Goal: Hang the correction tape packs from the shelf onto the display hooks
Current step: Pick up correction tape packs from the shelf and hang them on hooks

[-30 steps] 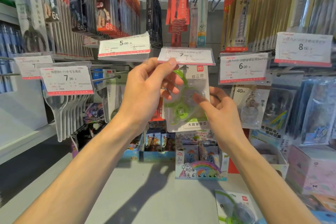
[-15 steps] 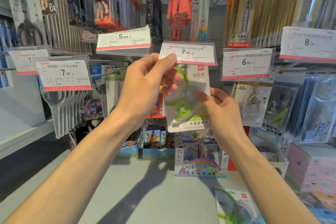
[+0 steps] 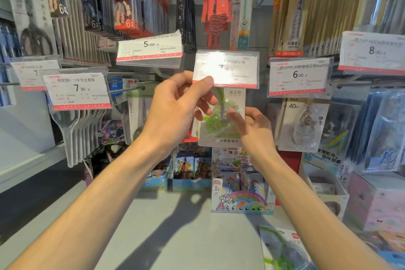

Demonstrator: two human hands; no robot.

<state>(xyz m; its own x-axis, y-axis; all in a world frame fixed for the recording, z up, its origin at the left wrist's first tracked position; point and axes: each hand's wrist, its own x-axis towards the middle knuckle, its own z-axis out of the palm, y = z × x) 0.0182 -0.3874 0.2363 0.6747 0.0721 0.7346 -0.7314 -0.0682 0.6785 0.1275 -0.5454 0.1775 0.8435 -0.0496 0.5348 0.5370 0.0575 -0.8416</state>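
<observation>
A correction tape pack (image 3: 235,94), a white card with a green dispenser under a clear blister, hangs upright just below the 7.90 price tag (image 3: 228,68). My right hand (image 3: 254,131) grips the pack's right side, thumb across the blister. My left hand (image 3: 177,107) pinches the tag's lower left corner, its thumb on the front. The hook behind the tag is hidden, so I cannot tell whether the pack sits on it. Another green correction tape pack (image 3: 282,250) lies on the grey shelf (image 3: 166,226) at the bottom right.
A 6.00 tag (image 3: 299,75) with clear tape packs (image 3: 304,125) hangs to the right. Scissors (image 3: 74,129) under a 7.90 tag hang to the left, with a bare hook (image 3: 129,89) beside them. Toy boxes (image 3: 241,199) stand at the shelf's back.
The price tag has swung down from a raised, edge-on tilt to face me flat. The pack and both hands have stayed almost where they were.
</observation>
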